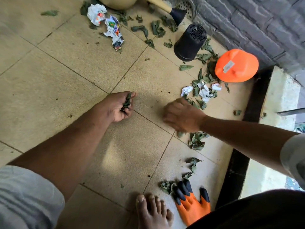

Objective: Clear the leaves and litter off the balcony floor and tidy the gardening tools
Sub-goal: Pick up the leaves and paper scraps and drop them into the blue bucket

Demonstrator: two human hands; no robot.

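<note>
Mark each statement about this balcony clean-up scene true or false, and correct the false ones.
1. The left hand holds a bunch of green leaves. True.
2. The black plastic flowerpot stands upright. False: it lies upside down, with the drainage holes on top.
3. The orange and black gardening glove lies on the floor beside a bare foot. True.
4. The orange plastic pot is filled with leaves. False: it is overturned, base up.
5. Crumpled white paper scraps lie among leaves. True.
</note>
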